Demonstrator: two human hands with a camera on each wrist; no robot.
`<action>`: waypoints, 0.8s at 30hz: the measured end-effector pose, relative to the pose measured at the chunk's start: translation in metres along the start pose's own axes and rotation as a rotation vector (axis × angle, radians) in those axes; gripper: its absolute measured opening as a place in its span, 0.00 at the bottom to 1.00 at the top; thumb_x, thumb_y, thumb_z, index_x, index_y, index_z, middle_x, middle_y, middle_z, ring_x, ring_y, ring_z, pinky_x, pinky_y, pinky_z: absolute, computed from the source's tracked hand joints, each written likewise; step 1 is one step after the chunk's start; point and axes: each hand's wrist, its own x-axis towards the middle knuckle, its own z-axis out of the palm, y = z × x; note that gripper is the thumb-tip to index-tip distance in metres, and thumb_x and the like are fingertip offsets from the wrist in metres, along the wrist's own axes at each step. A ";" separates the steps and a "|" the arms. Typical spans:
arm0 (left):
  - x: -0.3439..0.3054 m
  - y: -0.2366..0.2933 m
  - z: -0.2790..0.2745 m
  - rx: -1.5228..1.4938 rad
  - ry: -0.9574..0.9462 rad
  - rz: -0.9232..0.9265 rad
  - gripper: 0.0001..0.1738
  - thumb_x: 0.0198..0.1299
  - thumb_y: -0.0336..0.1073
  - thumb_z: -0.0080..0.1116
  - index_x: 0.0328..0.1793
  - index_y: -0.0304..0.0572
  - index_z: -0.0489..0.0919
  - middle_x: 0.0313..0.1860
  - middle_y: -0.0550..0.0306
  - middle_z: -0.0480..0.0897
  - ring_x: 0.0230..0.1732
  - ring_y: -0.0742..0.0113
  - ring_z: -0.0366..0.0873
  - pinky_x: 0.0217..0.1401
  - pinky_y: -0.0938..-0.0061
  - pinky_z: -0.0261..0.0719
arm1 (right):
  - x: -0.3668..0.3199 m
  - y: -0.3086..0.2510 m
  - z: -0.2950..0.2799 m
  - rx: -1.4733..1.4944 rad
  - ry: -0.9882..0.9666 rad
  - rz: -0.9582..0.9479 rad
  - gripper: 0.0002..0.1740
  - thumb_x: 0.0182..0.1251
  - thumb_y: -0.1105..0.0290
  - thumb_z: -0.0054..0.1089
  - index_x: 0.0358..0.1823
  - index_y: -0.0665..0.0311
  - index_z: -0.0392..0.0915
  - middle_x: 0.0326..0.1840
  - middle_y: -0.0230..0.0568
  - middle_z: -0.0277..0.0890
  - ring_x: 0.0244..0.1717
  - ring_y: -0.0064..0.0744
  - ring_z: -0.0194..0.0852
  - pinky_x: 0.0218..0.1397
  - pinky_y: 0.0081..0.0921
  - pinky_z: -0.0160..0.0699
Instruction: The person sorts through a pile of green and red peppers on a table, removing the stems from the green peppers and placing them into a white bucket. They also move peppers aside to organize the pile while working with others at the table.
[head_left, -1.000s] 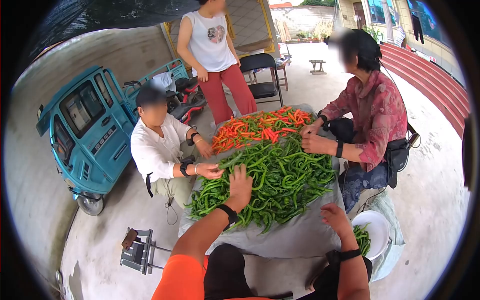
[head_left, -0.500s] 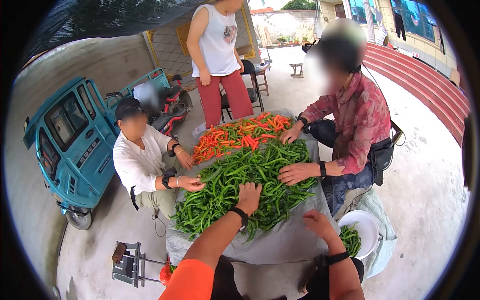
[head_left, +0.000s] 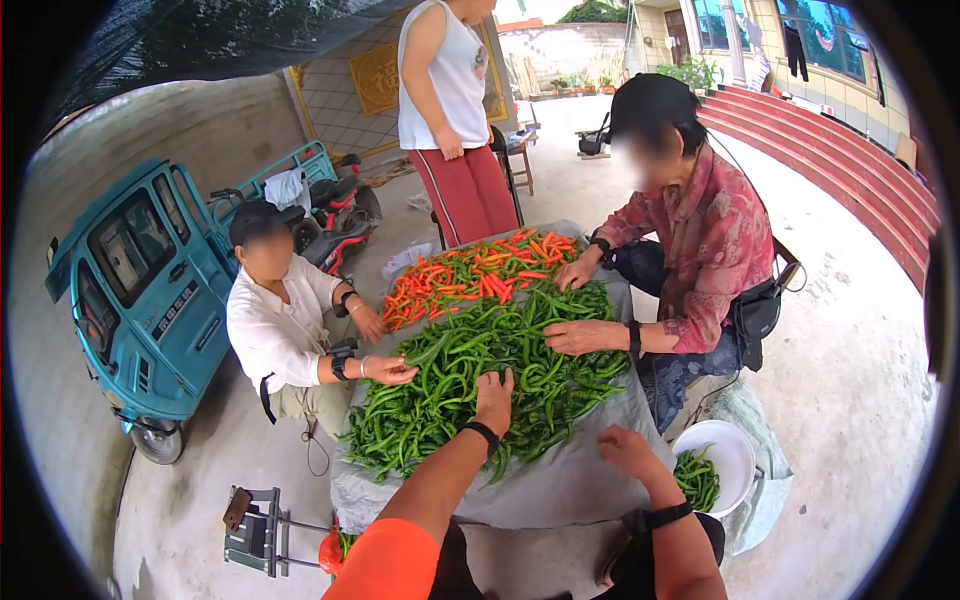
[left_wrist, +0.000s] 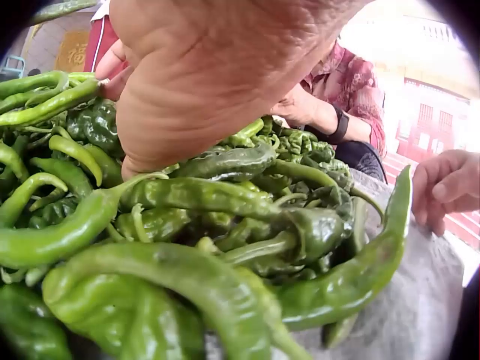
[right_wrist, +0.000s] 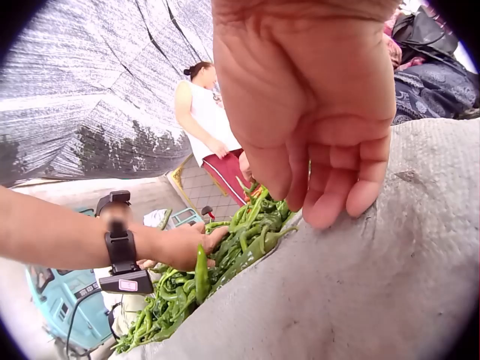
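Green peppers (head_left: pixel 440 415) lie heaped on a grey sheet (head_left: pixel 570 495), with red and orange peppers (head_left: pixel 480 275) behind them. My left hand (head_left: pixel 493 402) rests on the front middle of the green heap, fingers spread and pointing away. In the left wrist view its palm (left_wrist: pixel 217 82) covers part of the heap, and two fingertips touch the end of a green pepper (left_wrist: pixel 56 103). My right hand (head_left: pixel 630 452) hovers empty over the sheet's right front part, right of the heap. Its fingers hang loosely bent in the right wrist view, near the heap's edge.
A person in white (head_left: pixel 280 320) at the left holds a green pepper; one in a red patterned shirt (head_left: pixel 700 250) at the right has both hands at the peppers. Someone stands behind. A white bucket (head_left: pixel 735 455) with green peppers is front right, a stool (head_left: pixel 255 530) front left.
My left hand has drawn back slightly over the green heap, and my right hand stays beside it. The right-hand person's near hand has moved onto the green peppers. The head view has shifted.
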 end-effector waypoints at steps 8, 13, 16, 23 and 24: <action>0.001 -0.017 0.006 -0.054 0.016 0.102 0.64 0.45 0.43 0.73 0.79 0.40 0.39 0.64 0.47 0.69 0.63 0.54 0.60 0.60 0.64 0.57 | -0.006 0.004 -0.002 -0.087 0.006 -0.062 0.13 0.58 0.66 0.55 0.43 0.63 0.79 0.37 0.49 0.80 0.42 0.48 0.79 0.46 0.35 0.75; 0.032 -0.005 0.033 -0.099 0.090 0.112 0.61 0.47 0.42 0.71 0.78 0.36 0.40 0.59 0.45 0.73 0.63 0.52 0.61 0.65 0.59 0.56 | -0.006 0.005 -0.004 -0.163 0.010 -0.137 0.13 0.58 0.66 0.55 0.43 0.63 0.79 0.39 0.49 0.80 0.43 0.49 0.79 0.46 0.36 0.75; 0.022 -0.007 0.025 -0.038 0.044 0.129 0.56 0.53 0.41 0.66 0.78 0.35 0.40 0.61 0.44 0.71 0.66 0.50 0.60 0.68 0.53 0.54 | -0.009 0.002 -0.004 -0.145 0.000 -0.120 0.13 0.58 0.66 0.55 0.43 0.63 0.78 0.40 0.49 0.80 0.44 0.49 0.78 0.47 0.36 0.75; 0.028 0.003 0.035 -0.102 0.010 0.045 0.54 0.54 0.43 0.66 0.78 0.39 0.41 0.60 0.43 0.68 0.67 0.43 0.60 0.70 0.47 0.49 | -0.009 0.001 0.000 -0.275 0.005 -0.125 0.13 0.58 0.67 0.55 0.43 0.62 0.79 0.39 0.50 0.79 0.45 0.51 0.77 0.49 0.38 0.74; 0.029 -0.003 0.023 -0.117 -0.052 0.047 0.51 0.55 0.45 0.65 0.78 0.43 0.45 0.69 0.44 0.57 0.68 0.42 0.59 0.70 0.46 0.50 | -0.008 -0.001 -0.001 -0.265 -0.005 -0.113 0.13 0.58 0.66 0.54 0.43 0.62 0.79 0.40 0.50 0.79 0.45 0.51 0.77 0.49 0.39 0.74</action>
